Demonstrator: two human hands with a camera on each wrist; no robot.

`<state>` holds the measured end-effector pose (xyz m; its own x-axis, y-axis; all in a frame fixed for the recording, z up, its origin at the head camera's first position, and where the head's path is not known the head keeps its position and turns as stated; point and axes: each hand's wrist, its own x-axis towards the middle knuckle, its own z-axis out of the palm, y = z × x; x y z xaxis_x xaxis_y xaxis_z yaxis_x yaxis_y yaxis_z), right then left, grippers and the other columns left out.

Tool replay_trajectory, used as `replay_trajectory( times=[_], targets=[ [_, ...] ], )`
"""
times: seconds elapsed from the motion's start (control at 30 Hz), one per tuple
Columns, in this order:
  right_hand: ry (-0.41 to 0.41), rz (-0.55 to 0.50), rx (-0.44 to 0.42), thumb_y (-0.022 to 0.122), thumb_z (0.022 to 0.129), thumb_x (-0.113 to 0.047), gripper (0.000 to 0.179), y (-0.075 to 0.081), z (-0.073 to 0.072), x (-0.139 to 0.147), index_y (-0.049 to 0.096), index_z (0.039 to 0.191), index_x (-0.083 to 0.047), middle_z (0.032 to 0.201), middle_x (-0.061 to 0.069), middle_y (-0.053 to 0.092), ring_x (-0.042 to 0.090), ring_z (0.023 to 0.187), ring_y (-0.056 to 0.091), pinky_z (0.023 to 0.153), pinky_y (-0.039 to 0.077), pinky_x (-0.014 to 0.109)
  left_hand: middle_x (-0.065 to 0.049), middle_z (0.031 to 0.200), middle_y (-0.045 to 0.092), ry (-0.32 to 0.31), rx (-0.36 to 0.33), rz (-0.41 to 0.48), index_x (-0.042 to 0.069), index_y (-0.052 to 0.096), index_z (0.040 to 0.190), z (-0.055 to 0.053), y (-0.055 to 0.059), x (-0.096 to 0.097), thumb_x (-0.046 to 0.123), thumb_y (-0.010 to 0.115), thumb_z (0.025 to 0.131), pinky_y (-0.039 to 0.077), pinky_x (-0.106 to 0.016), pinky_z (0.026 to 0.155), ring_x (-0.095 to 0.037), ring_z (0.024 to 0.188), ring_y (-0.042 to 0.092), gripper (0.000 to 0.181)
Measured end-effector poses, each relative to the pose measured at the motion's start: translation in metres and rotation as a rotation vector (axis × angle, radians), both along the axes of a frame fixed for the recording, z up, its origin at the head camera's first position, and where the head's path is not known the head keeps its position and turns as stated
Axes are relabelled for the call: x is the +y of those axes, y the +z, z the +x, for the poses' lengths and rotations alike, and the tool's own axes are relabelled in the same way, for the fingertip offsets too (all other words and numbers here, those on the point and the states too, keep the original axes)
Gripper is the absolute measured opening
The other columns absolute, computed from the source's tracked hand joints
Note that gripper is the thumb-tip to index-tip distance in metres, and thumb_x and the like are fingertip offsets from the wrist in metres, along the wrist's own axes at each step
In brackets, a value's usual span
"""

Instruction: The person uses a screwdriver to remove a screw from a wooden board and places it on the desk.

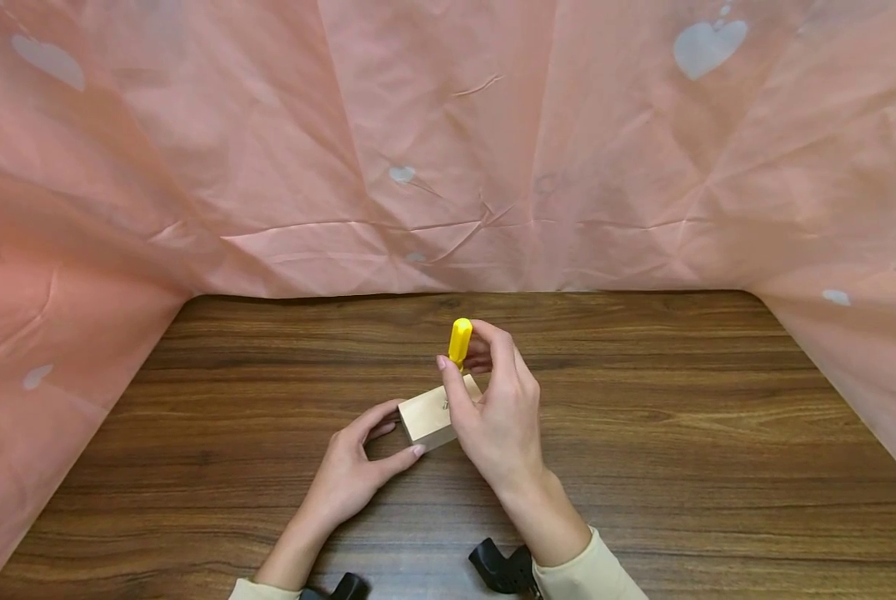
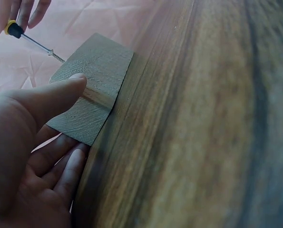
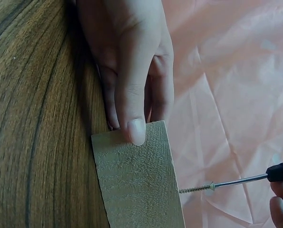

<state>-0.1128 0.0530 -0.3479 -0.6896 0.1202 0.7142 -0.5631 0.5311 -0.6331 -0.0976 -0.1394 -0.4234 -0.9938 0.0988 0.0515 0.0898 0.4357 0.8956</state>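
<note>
A pale wooden block [image 1: 425,412] lies on the table, with my left hand [image 1: 346,475] gripping its left end, thumb on the near side and fingers behind. My right hand [image 1: 502,412] holds a screwdriver [image 1: 459,340] by its yellow handle, between thumb and fingers, above the block. In the right wrist view, the thin metal shaft [image 3: 241,180] meets the head of a threaded screw [image 3: 196,188]. That screw stands out from the block's top face with most of its thread showing, as the left wrist view also shows.
The brown wood-grain table [image 1: 680,433] spreads around the hands. A pink curtain [image 1: 448,150] with pale hearts hangs at the back and both sides. Black wrist devices [image 1: 498,567] and light sleeves [image 1: 590,571] appear at the bottom edge of the head view.
</note>
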Motion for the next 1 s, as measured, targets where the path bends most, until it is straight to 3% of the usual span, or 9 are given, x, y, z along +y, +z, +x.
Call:
replay_trajectory(
  times=[0.23,0.53,0.77,1.0],
  targets=[
    [-0.002,-0.017,-0.015,0.083,0.092,-0.009,0.03,0.0004,0.0005,-0.0005,0.065,0.116,-0.001,0.095,0.009,0.076,0.021,0.086,0.075,0.08,0.066,0.037,-0.007,0.142,0.072,-0.001,-0.002,-0.003,0.019,0.069,0.142,0.0008,0.001,-0.0005,0.03,0.092,0.088,0.054,-0.055,0.114,-0.029,0.129,0.07,0.059],
    [-0.004,0.001,0.005,0.082,0.093,-0.01,0.028,-0.0007,0.0003,-0.0001,0.068,0.117,-0.002,0.098,0.009,0.073,0.021,0.087,0.074,0.078,0.066,0.036,-0.006,0.142,0.072,0.001,0.0,-0.017,0.021,0.069,0.142,0.0005,0.0002,-0.0002,0.031,0.091,0.088,0.054,-0.055,0.114,-0.028,0.129,0.07,0.059],
    [0.009,0.047,0.0,0.079,0.096,-0.011,0.028,0.001,0.0018,0.0011,0.071,0.121,-0.005,0.1,0.007,0.072,0.019,0.089,0.073,0.085,0.065,0.032,-0.005,0.142,0.072,0.001,0.004,-0.017,0.021,0.069,0.142,0.0,0.0005,-0.0002,0.03,0.092,0.088,0.054,-0.055,0.114,-0.028,0.129,0.07,0.059],
    [0.002,0.041,0.013,0.082,0.094,-0.013,0.031,0.0002,0.0013,-0.0001,0.07,0.121,-0.002,0.1,0.008,0.074,0.019,0.088,0.075,0.08,0.066,0.034,-0.006,0.141,0.073,0.003,0.009,-0.016,0.02,0.07,0.141,0.0002,-0.0001,-0.0003,0.031,0.092,0.088,0.054,-0.056,0.114,-0.028,0.128,0.071,0.058]
  ],
)
